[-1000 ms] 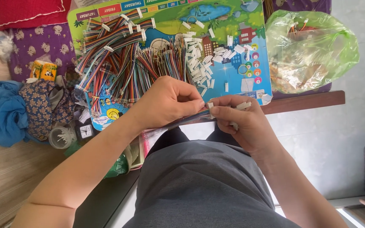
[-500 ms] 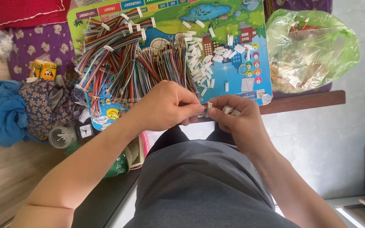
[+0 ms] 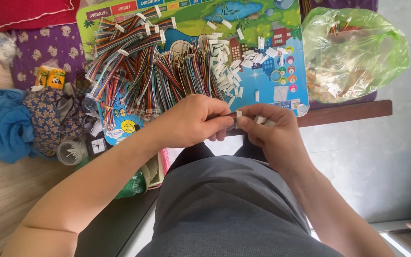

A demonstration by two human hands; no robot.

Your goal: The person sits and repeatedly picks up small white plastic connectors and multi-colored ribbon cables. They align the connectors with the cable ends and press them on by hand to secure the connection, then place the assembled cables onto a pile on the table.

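Hands are brought together just below the board edge, fingertips touching. Left hand (image 3: 193,121) is curled narrow, thumb and fingers pinched on a small wire piece (image 3: 232,114) that is mostly hidden. Right hand (image 3: 269,131) is also curled, and a few small white connectors (image 3: 261,119) are held under its fingers; the same wire piece is pinched at its fingertips. Just above the hands, loose multicoloured wire bundles (image 3: 167,76) are spread over a colourful picture board (image 3: 272,57), with more banded bundles (image 3: 124,38) toward its upper left. White connectors (image 3: 224,62) are scattered on the board right of the wires. A green plastic bag (image 3: 357,52) with more parts inside is seen at the upper right, resting on a dark wooden table edge (image 3: 348,112). At the left, a blue cloth (image 3: 5,123), a patterned cloth (image 3: 48,119) and a small clear cup (image 3: 70,152) are placed on the floor. Grey trousers (image 3: 229,209) are seen below the hands.
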